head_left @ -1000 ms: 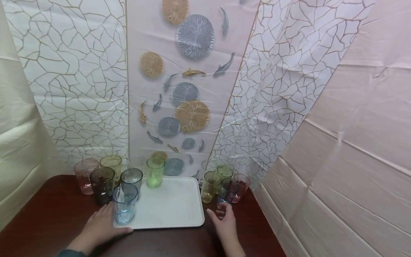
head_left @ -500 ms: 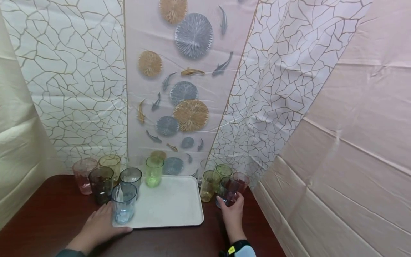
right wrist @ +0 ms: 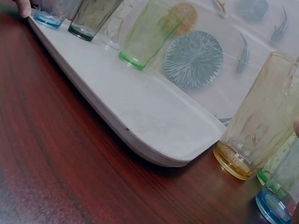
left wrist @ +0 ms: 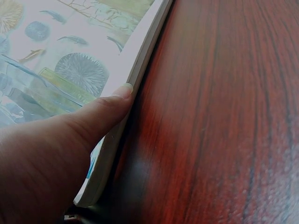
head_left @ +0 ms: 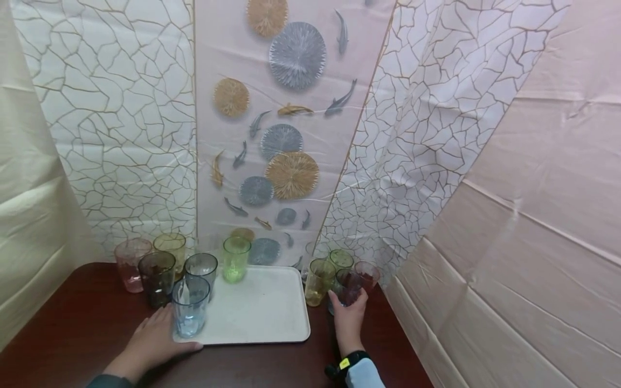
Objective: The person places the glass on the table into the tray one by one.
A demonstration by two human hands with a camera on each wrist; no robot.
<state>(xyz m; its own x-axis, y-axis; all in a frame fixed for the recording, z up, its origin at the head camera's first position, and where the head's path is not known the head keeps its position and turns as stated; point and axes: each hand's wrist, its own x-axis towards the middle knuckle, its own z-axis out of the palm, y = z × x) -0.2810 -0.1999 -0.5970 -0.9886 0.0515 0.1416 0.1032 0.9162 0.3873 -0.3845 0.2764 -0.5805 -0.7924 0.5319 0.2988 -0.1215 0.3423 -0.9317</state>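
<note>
In the head view, we see that the right hand (head_left: 348,318) is closed around a blue glass (head_left: 347,286), with its thumb on one side and its fingers on the other; whether the base rests on the table (head_left: 237,366) or not, we cannot tell. This glass is to the right of the white tray (head_left: 262,307), in one group with a yellow glass (head_left: 319,283), a green glass (head_left: 341,259) and a pink glass (head_left: 368,273). The left hand (head_left: 152,338) lies at the near left corner of the tray, with fingers extended, and it encloses no glass. Just beside it, a light-blue glass (head_left: 190,312) stands upright on the tray; we find there also a grey glass (head_left: 204,267) and, at the far side, a bright green glass (head_left: 235,262). In the left wrist view, we see the straight thumb (left wrist: 100,114) resting along the tray's near rim. In the right wrist view, the yellow glass stands just beside the tray's corner, and the held blue glass is partly cut by the picture's border, where only a little of a finger (right wrist: 296,127) appears.
</note>
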